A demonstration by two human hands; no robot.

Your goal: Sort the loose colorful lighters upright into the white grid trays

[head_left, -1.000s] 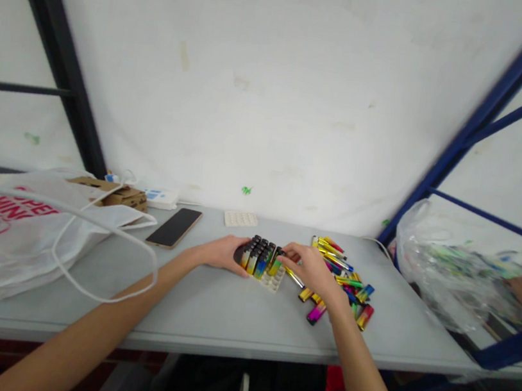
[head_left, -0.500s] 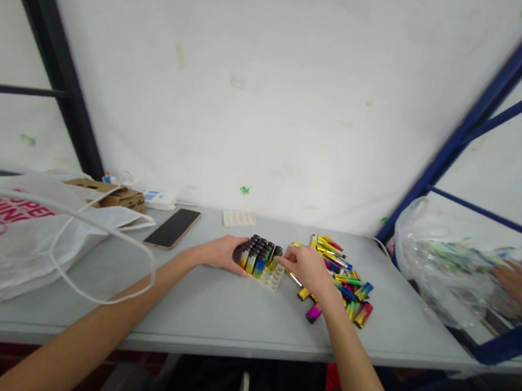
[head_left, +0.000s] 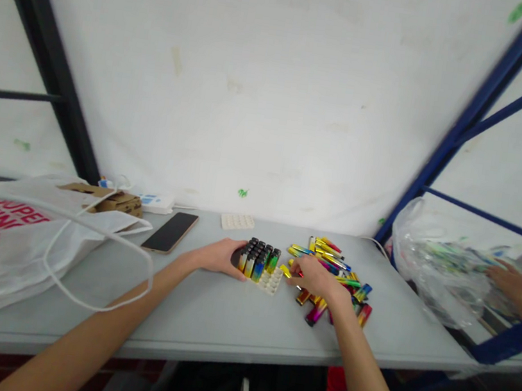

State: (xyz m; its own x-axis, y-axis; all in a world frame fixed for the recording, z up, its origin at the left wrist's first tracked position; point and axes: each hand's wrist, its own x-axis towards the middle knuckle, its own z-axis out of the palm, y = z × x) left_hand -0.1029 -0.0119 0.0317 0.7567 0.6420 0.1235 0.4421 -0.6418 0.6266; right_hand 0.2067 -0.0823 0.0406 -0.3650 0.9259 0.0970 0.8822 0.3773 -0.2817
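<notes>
**Standing lighters (head_left: 258, 270) point straight up in your left hand's (head_left: 223, 258) curve**

Your left hand is bent into a C, thumb and fingers closed around the left end of the standing lighters. Their long axes run vertically, dark ends upward, in the white tray (head_left: 271, 282), whose bare cells lie on the side toward your right hand (head_left: 309, 273). That hand has its fingers bent and gathered; a yellow lighter (head_left: 285, 270) lies slantwise at their tips (whether it is gripped, you cannot tell from here). Beneath and to the right of that hand, loose lighters (head_left: 330, 259) lie flat on the tabletop (head_left: 205, 317), their axes pointing every which way.
</notes>
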